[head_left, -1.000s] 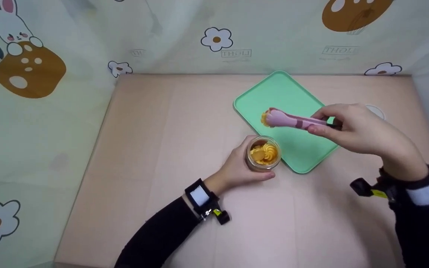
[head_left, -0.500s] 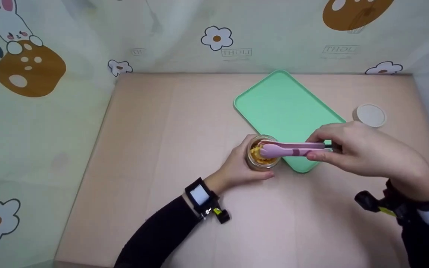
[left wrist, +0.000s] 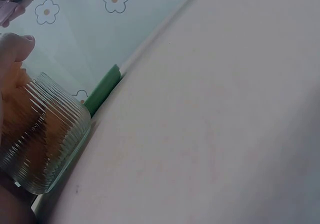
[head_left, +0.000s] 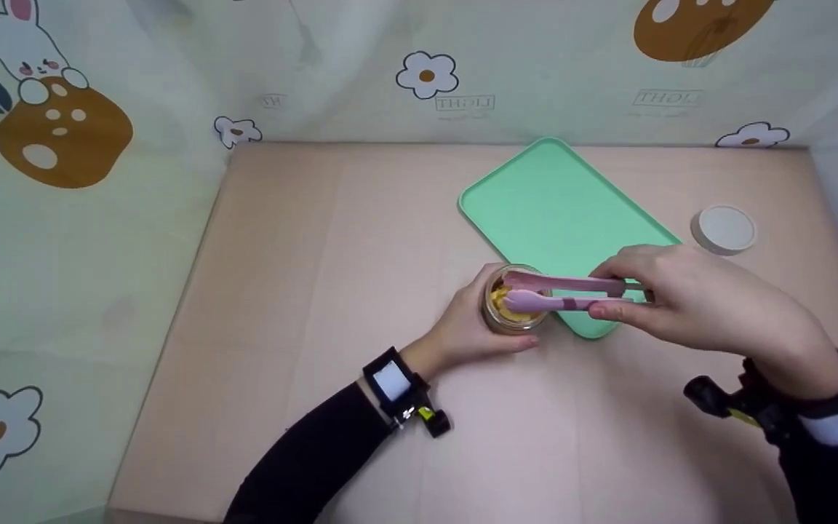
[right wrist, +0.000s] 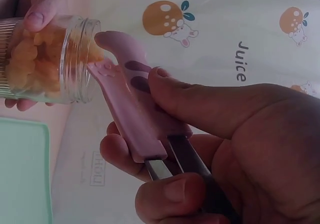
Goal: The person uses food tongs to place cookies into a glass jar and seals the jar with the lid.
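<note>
A ribbed glass jar [head_left: 493, 319] stands uncovered on the table, holding several yellow-orange swirled pieces [right wrist: 32, 58] that look like cookies. My left hand [head_left: 463, 325] grips it from the left side, thumb toward the front. Pink tongs [head_left: 572, 283] with metal inner strips are held in my right hand [head_left: 713, 302], thumb on one arm and fingers on the other. Their two tips are apart over the jar's mouth, close to the rim [right wrist: 87, 58]. No piece shows between the tips. In the left wrist view the jar's side [left wrist: 47, 134] is seen up close.
A green tray [head_left: 557, 207] lies at an angle behind and right of the jar, its near corner close to the glass. A round white lid [head_left: 724, 229] rests at the right, beyond my right hand. A patterned curtain [head_left: 332, 73] borders the table's back and left.
My right hand has come down with the tongs from above the tray to the jar. The yellow piece they pinched is released into the jar, and the tips have spread. My left hand stays put.
</note>
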Motion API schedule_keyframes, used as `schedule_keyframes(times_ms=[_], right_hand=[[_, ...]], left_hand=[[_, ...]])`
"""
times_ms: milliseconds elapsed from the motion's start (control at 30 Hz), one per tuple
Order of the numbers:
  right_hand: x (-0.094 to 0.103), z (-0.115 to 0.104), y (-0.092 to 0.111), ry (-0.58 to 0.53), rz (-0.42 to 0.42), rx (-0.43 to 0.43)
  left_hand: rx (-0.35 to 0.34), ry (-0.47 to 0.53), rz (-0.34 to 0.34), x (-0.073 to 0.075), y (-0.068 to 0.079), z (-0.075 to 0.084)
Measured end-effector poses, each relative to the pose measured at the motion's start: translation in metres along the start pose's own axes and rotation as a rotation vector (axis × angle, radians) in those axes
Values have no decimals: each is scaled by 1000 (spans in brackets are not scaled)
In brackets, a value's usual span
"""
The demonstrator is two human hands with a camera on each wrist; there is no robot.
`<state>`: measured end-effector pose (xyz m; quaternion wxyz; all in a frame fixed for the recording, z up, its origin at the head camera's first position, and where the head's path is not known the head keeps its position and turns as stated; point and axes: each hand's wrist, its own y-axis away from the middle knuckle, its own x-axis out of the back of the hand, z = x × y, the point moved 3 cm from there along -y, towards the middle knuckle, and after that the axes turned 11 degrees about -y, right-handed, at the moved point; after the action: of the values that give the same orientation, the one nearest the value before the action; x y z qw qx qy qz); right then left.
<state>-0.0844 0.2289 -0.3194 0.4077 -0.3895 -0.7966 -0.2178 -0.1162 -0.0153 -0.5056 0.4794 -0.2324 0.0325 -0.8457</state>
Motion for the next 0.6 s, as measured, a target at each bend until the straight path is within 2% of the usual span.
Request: schedule_keyframes(times_ms=[367, 600], right_hand=[[5, -5, 7, 57, 37, -15], [9, -8, 11, 53, 41, -25]], left_hand=[[6, -10, 4, 0, -1, 0], [9, -13, 1, 0, -1, 0]])
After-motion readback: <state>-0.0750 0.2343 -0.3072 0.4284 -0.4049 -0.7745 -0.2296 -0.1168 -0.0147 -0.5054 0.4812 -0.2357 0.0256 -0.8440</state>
